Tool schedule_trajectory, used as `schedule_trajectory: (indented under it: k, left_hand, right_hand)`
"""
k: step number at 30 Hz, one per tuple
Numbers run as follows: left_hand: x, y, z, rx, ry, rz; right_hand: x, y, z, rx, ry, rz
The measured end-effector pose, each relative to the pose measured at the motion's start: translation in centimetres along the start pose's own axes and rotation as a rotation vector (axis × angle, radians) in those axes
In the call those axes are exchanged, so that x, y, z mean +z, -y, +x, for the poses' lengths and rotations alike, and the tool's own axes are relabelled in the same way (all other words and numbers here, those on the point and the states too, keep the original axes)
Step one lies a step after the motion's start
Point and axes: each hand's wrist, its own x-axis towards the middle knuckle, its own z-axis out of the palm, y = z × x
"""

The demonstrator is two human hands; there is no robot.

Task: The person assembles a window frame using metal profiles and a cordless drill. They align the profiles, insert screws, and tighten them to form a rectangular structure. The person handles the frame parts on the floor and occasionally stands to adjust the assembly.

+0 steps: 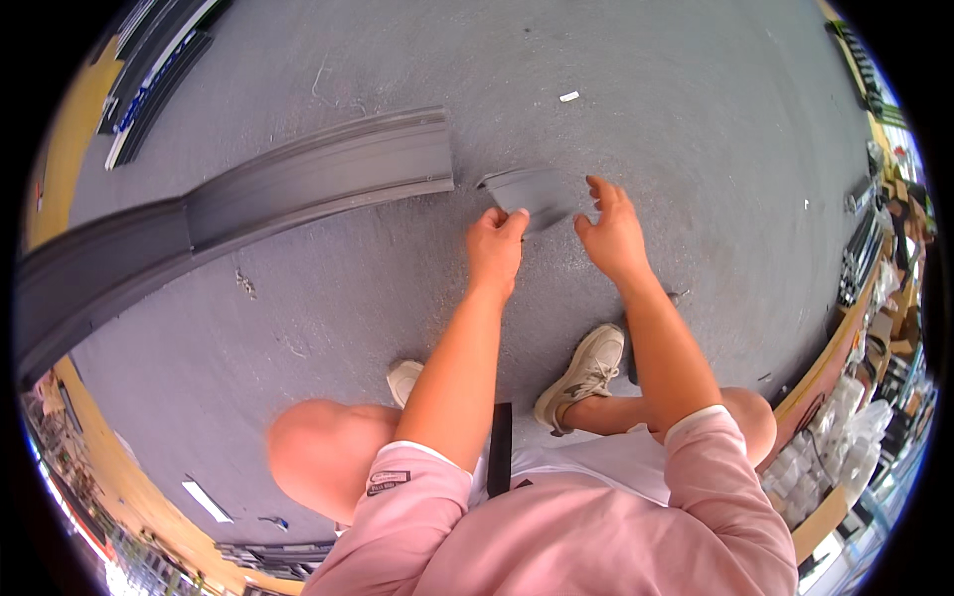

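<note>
Between the thumb and fingers of my left hand (493,250) is a short grey plate (542,191), slightly blurred and tilted above the floor. My right hand (614,236) is just right of the plate, apart from it, with its fingers spread and nothing in them. To the left lies a long grey channel profile (328,164), curved by the lens, with a seam partway along it. Its near end stops a short way left of the plate.
Grey floor (715,129) surrounds me, with a small white scrap (568,96) ahead. Stacked dark profiles (164,79) lie at the far left. Clear plastic bags (845,427) and boxes crowd the right edge. A white strip (207,502) lies at the lower left.
</note>
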Motion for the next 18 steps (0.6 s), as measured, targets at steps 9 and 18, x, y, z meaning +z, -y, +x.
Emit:
schedule_trajectory:
  k: [9,18]
  left_hand:
    - [2.3,-1.6,-3.0,-0.606,-0.074,-0.972]
    - [-1.4,-2.8,-2.9,-0.734,0.123,-1.177]
  right_hand:
    - [6.4,0.9,-3.8,-0.244,-0.203,0.085]
    - [10.4,3.1,1.0,-0.335,-0.191,0.558]
